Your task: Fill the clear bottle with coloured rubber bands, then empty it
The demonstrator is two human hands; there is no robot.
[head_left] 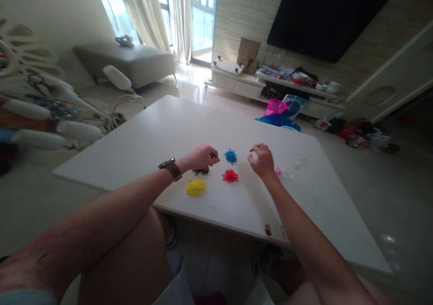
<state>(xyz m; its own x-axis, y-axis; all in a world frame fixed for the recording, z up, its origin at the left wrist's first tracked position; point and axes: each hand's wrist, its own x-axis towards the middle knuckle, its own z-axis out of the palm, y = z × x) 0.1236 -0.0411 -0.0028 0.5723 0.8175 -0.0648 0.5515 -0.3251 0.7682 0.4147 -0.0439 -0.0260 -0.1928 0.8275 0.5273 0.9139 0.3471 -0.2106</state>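
Observation:
My left hand (204, 156), a watch on its wrist, hovers above a pile of small black pieces (200, 171). Its fingers are pinched together; whatever is between them, if anything, is too small to make out. Partly behind it lies a pink pile (202, 146). Between my two hands are a blue pile (230, 156) and, nearer me, a red pile (230, 175) of small pieces like tiny rubber bands. A yellow pile (195, 187) sits below my left wrist. My right hand (261, 160) is raised right of the blue pile, fingers curved and apart, with nothing visible in them.
Right of my right wrist are a small pink item (278, 172) and a clear plastic piece (301, 164) on the white table (162, 129). A small dark-yellow object (268, 229) lies at the near edge. Beyond stand a pink basket (275, 107) and a low cabinet (248, 88).

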